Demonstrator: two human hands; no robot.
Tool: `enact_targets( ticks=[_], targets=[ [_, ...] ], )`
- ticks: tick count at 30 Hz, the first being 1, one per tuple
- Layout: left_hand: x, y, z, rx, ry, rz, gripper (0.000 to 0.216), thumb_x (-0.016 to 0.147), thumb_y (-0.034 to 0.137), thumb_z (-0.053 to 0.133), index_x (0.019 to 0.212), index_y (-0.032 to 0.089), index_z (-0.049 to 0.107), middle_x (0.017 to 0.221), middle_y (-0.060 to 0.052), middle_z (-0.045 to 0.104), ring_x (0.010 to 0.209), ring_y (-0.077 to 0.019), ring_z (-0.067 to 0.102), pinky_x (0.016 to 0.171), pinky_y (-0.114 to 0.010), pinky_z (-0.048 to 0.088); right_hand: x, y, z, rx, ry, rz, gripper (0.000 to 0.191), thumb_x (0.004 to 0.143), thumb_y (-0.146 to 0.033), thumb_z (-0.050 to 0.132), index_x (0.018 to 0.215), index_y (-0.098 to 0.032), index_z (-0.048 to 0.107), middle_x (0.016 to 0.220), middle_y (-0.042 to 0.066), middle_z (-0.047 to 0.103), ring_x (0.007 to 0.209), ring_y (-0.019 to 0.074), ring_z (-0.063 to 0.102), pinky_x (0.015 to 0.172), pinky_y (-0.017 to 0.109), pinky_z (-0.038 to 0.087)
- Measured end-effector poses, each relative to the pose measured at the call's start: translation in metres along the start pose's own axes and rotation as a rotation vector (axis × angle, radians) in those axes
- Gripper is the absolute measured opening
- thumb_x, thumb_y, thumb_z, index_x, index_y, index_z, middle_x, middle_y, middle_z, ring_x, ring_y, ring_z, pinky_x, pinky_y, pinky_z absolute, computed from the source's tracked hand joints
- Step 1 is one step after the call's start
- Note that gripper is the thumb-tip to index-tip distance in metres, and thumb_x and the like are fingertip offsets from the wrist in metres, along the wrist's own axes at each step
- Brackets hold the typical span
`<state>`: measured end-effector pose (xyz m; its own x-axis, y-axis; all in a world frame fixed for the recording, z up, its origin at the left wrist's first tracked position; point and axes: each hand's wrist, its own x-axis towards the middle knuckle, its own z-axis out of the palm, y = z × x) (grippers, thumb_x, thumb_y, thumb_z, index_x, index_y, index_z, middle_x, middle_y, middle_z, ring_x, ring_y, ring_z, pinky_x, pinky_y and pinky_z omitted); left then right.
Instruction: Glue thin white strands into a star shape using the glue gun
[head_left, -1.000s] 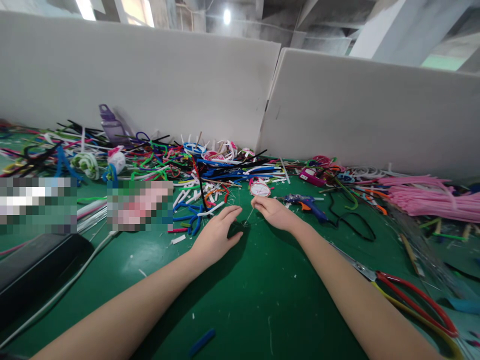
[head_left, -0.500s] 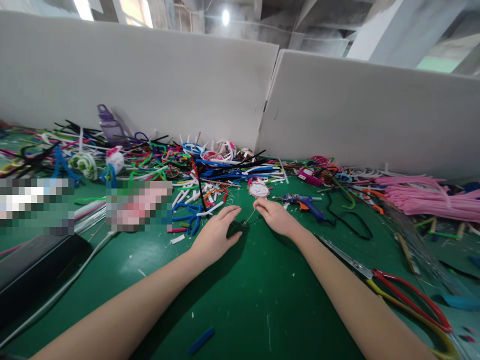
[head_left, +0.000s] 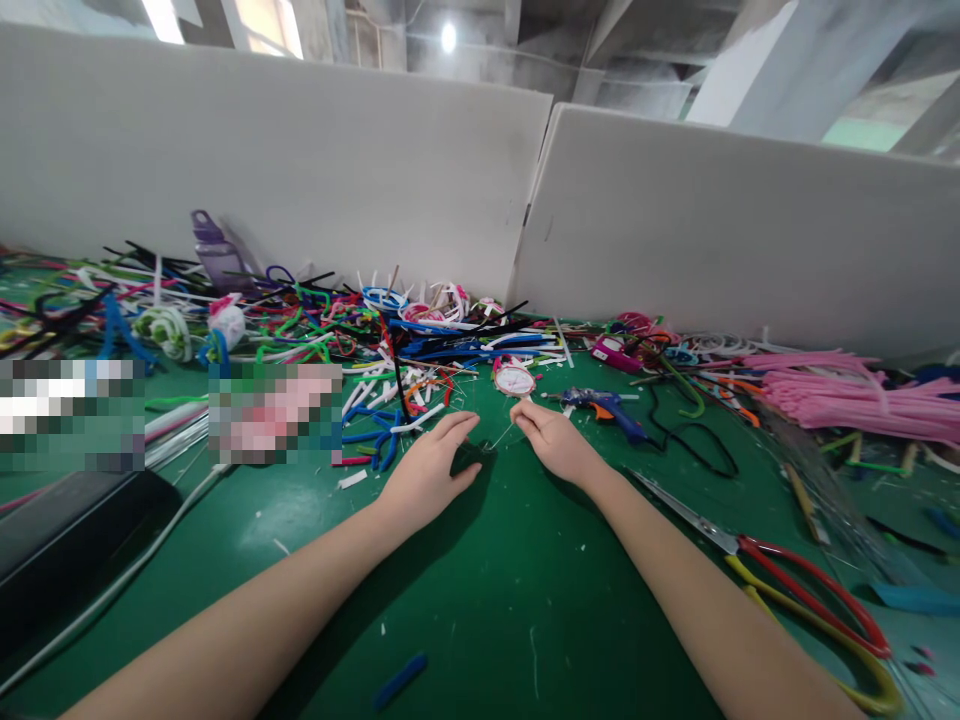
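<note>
Pinching a thin wire (head_left: 501, 437), the right hand (head_left: 555, 445) rests beside the flat, spread-fingered left hand (head_left: 427, 475).

- Table surface (head_left: 487, 600): green.
- Pipe-cleaner bundle (head_left: 847, 400): pink.
- Glue gun (head_left: 609, 407): blue.
- Scissors (head_left: 817, 612): red and yellow handles.
- Bottle (head_left: 214, 257): purple.
- Round disc (head_left: 514, 380): white, pink rim.
- Thin stick (head_left: 500, 435): pale.

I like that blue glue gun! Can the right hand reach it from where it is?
Probably yes. The blue glue gun lies on the green table just beside the right hand, with only bare table between them. But its fingers seem to pinch a thin stick.
</note>
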<state>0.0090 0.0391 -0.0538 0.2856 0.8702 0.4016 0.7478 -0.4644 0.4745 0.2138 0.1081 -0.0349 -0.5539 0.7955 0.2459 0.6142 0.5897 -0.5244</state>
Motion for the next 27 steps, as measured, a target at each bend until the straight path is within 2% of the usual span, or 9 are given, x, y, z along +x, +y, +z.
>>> enact_targets(
  ticks=[8,16,27],
  targets=[
    [0.0,0.002,-0.002,-0.007,-0.014,-0.014,0.049,0.081,0.024,0.051,0.128,0.022,0.037,0.132,-0.006,0.043,0.113,-0.0207,0.05,0.095,-0.035,0.044,-0.007,-0.001,0.002,-0.044,0.02,0.016,0.017,0.089,-0.025,0.032,0.087,-0.022,0.048,0.078,0.0,0.054,0.068,0.0132,0.049,0.063,0.025,0.034],
    [-0.001,0.001,-0.001,-0.014,-0.001,0.005,0.048,0.081,0.024,0.05,0.128,0.022,0.038,0.131,-0.007,0.043,0.111,-0.021,0.052,0.094,-0.036,0.045,-0.027,-0.009,0.004,-0.086,0.131,0.074,0.018,0.088,-0.024,0.033,0.087,-0.021,0.051,0.085,0.002,0.058,0.073,0.0151,0.053,0.067,0.027,0.037],
    [-0.001,0.002,-0.002,-0.036,-0.007,0.005,0.048,0.081,0.021,0.05,0.127,0.02,0.037,0.131,-0.007,0.043,0.113,-0.0202,0.05,0.095,-0.035,0.044,-0.052,-0.03,0.007,-0.059,0.113,0.182,0.016,0.085,-0.025,0.038,0.079,-0.021,0.052,0.068,0.001,0.055,0.058,0.0136,0.048,0.051,0.025,0.032]
  ],
)
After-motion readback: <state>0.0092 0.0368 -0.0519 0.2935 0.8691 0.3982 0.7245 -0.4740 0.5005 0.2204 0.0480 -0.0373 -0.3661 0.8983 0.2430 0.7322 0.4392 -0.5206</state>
